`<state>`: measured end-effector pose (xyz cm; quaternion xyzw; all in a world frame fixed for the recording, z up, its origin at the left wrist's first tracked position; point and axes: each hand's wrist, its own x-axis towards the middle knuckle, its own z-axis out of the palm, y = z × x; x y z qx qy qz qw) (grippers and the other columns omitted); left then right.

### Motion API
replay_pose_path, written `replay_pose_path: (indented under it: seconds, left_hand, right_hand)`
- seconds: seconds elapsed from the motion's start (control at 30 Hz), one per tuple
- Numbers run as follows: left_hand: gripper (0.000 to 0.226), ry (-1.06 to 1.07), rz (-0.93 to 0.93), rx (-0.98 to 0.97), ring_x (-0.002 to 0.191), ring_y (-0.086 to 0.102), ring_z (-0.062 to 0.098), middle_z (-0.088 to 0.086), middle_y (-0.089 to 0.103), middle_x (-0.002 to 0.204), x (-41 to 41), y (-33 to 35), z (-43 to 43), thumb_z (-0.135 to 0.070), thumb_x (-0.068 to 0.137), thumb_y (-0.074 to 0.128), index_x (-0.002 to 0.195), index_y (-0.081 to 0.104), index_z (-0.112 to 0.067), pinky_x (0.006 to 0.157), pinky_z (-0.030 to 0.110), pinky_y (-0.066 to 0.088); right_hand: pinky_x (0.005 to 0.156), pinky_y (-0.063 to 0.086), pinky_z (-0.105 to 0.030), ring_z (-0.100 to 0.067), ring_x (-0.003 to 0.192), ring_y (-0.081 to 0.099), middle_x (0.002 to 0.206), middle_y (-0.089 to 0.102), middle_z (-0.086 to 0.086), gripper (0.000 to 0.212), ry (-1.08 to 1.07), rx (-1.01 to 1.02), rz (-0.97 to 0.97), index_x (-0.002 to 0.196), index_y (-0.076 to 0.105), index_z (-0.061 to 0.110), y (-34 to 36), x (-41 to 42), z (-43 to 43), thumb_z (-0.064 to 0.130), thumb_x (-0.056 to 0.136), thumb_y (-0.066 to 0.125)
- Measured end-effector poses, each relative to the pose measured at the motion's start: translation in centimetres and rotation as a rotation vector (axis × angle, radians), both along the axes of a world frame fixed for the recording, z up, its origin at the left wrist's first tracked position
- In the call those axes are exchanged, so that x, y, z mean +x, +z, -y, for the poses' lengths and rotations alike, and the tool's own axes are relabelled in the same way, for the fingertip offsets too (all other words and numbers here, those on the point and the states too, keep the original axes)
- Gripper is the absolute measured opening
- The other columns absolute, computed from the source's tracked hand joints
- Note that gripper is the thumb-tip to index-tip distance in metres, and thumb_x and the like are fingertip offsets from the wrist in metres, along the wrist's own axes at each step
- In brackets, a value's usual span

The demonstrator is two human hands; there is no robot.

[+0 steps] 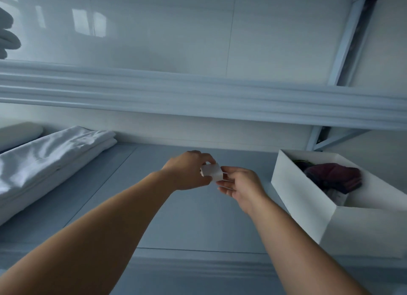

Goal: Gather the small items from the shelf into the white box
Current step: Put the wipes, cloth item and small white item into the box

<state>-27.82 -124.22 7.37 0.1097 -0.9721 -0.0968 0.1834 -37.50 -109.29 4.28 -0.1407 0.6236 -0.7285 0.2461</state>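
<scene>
Small white rectangular packet (211, 172), long axis hand-to-hand, was pinched by L hand (189, 171), R hand (240, 184) touching its far end (grip undeterminable); open white rectangular box (301, 191) lay beyond R hand, i.e. R hand nearer.

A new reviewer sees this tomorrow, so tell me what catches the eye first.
Over the middle of the shelf, the left hand grips a small white item, and the right hand meets its edge. To the right stands the open white box with dark clothes inside; folded white sheets lie at the left.
</scene>
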Motion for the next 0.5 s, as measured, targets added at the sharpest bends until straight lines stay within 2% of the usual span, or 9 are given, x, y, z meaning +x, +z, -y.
replay_pose_path:
  seconds: [0.2,0.33,0.5]
  left_hand:
    - [0.047,-0.086,-0.111,0.041,0.092,0.057,0.010,-0.016,0.056,0.107,-2.7,0.5,-2.6,-0.053,0.075,0.065,0.121,0.055,-0.049,0.078,0.033,0.053]
    - [0.046,-0.147,-0.167,0.050,0.092,0.059,0.011,-0.015,0.056,0.107,-4.4,1.2,-4.8,-0.049,0.076,0.066,0.121,0.057,-0.045,0.080,0.036,0.054]
    - [0.046,-0.181,-0.234,0.040,0.092,0.059,0.011,-0.014,0.057,0.108,-6.5,2.3,-7.7,-0.045,0.078,0.067,0.122,0.059,-0.042,0.081,0.034,0.053]
  right_hand:
    - [0.071,0.057,-0.036,-0.029,0.073,0.065,0.084,0.071,-0.017,0.024,-0.078,-0.069,-0.015,0.099,0.071,0.000,1.6,-1.7,-3.4,-0.004,0.096,0.047]
    - [0.073,0.059,-0.036,-0.032,0.080,0.065,0.091,0.071,-0.019,0.027,-0.113,-0.084,-0.036,0.097,0.070,0.004,2.8,-2.7,-6.0,-0.004,0.097,0.045]
    - [0.079,0.058,-0.038,-0.033,0.088,0.065,0.101,0.071,-0.021,0.031,-0.129,-0.085,-0.068,0.111,0.069,-0.001,4.2,-4.4,-9.0,-0.004,0.099,0.041]
